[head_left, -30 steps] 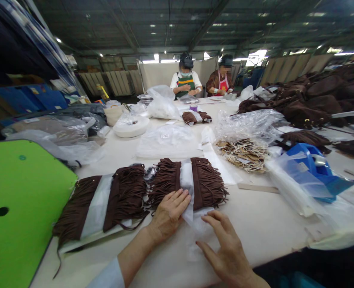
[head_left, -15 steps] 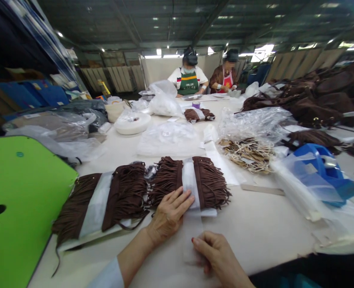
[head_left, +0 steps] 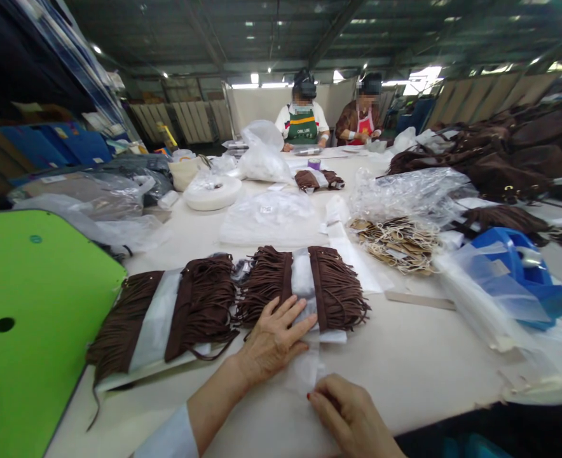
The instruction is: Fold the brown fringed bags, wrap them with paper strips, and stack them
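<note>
A dark brown fringed bundle (head_left: 338, 286) lies in front of me with a translucent white strip (head_left: 302, 280) around its middle. My left hand (head_left: 274, 340) rests on the bundle's near edge and the strip, fingers spread. Toward me, the strip's loose end (head_left: 306, 375) trails over the table, and my right hand (head_left: 348, 407) pinches it between thumb and curled fingers. To the left lies a second brown fringed bundle (head_left: 199, 305) with a similar pale band, resting on a white sheet.
A green panel (head_left: 37, 305) stands at the left. Beyond the bundles are clear bags (head_left: 269, 219) and a white roll (head_left: 213, 193). Stringed tags (head_left: 398, 245) and a blue dispenser (head_left: 514, 267) lie right. Two people (head_left: 304, 121) work across the table (head_left: 405, 362).
The loose end of the strip appears shorter and bunched, lying less flat. My left fingers are more spread. The view has shifted slightly.
</note>
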Motion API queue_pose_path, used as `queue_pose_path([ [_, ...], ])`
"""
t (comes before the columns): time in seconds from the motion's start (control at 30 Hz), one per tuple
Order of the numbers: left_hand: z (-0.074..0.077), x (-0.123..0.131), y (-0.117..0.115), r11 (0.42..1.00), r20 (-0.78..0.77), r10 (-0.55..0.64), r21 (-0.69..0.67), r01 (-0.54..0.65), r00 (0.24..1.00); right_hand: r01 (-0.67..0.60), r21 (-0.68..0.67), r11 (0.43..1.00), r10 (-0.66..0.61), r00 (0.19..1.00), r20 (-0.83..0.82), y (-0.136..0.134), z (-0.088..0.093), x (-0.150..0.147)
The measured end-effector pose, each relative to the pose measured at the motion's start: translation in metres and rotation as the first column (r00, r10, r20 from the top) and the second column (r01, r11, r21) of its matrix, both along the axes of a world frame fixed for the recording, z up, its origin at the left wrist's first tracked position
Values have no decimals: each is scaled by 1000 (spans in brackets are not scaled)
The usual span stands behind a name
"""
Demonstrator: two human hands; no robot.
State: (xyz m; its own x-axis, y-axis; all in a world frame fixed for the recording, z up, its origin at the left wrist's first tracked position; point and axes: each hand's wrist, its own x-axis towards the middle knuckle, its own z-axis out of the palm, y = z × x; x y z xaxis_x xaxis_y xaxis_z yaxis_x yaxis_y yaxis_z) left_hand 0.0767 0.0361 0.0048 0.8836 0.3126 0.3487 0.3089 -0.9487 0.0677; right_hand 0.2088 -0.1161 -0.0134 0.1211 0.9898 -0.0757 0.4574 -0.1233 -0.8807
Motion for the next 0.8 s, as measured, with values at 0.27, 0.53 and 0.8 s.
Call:
queue_pose_path([
  [0.27,-8,2,-1,997,50,27,65,-30,998,-198,472,859,-125,812,569,-28,-18,31],
  [0.53,-12,3,-3,993,60,43,104,-50,997,-391,508,768,-98,712,696,-10,-7,14],
  [0.8,-14,5,-3,986,67,41,156,-51,997,-453,550,702,-106,697,709,-2,-5,9],
])
